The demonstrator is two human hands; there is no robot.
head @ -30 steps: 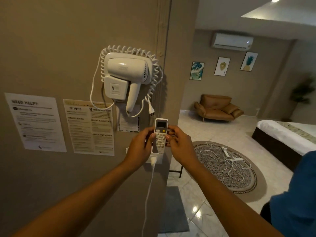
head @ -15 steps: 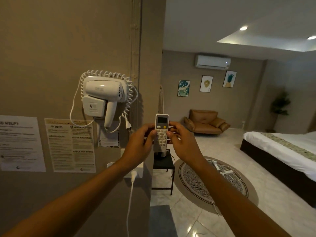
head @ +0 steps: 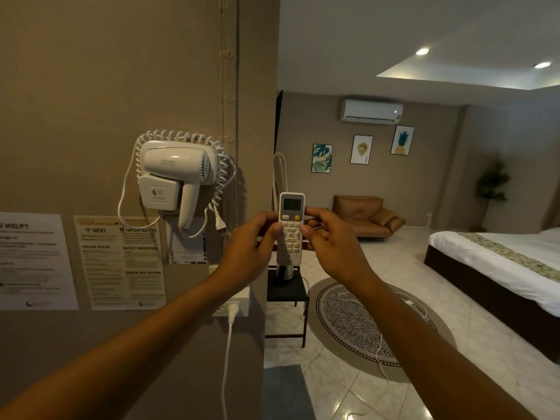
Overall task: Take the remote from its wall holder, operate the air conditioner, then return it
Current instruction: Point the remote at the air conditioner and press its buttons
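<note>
I hold a white remote [head: 291,225] upright in front of me, its display and yellow button facing me. My left hand [head: 251,250] grips its left side and my right hand [head: 330,247] grips its right side, both thumbs on the keypad. The remote is away from the wall, past the wall corner. The white air conditioner [head: 371,111] hangs high on the far wall, a small light lit at its right end. The wall holder is hidden behind my left hand.
A white hair dryer [head: 175,177] with coiled cord hangs on the near wall above paper notices [head: 121,262]. A socket with a plug [head: 231,309] is below my left wrist. A black stool [head: 286,298], round rug [head: 354,322], brown sofa [head: 366,218] and bed [head: 497,262] lie beyond.
The remote has come up out of its holder on the wall and moved right, past the wall corner. My view has turned right toward the room and the air conditioner.
</note>
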